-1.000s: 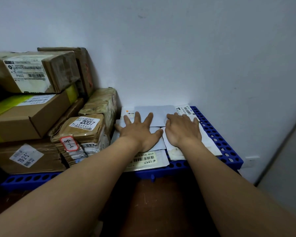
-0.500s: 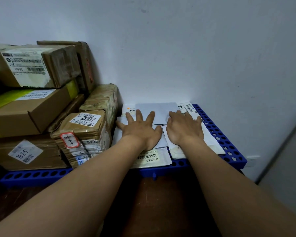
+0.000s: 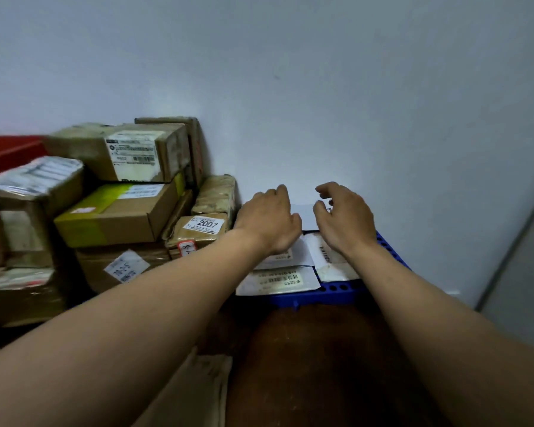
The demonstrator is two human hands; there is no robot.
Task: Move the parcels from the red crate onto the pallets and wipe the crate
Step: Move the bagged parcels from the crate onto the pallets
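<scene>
Flat white mailer envelopes [image 3: 293, 260]: several, overlapping, lying label-up on the blue perforated plastic pallet [image 3: 336, 292] at the foot of the pale wall [image 3: 321, 87]. The front envelope [image 3: 276, 280] lies with its long axis across the view, barcode label facing up, its near edge at the pallet's front rim. The right-hand envelope [image 3: 330, 263] runs lengthwise away from the viewer. A further white sheet [image 3: 302, 215] shows between the two hands, nearer the wall.

Left hand [image 3: 270, 218]: forearm stretched forward and to the right, palm down, fingers loosely curled, holding nothing. It sits over the left part of the envelopes; whether it touches them cannot be told.

Right hand [image 3: 344, 217]: forearm stretched forward, palm down, fingers bent and spread in a loose claw, holding nothing. It is raised over the rear of the right-hand envelope.

Cardboard parcels, stacked on the left just beside the envelopes:
- a taped box labelled "2007" [image 3: 202, 229], closest to the left wrist;
- a brown bundle [image 3: 216, 194] behind it against the wall;
- a box with a yellow-green band [image 3: 121, 211];
- a box with a white shipping label [image 3: 127, 152] on top;
- a flat carton [image 3: 195, 146] leaning upright against the wall;
- a lower box [image 3: 121, 266] with a tilted white label.

Red crate [image 3: 7, 152]: edge only, far left, behind the stack, blurred.

Further blurred parcels [image 3: 28, 211] at the far left. Dark brown floor [image 3: 321, 365] in front of the pallet.
</scene>
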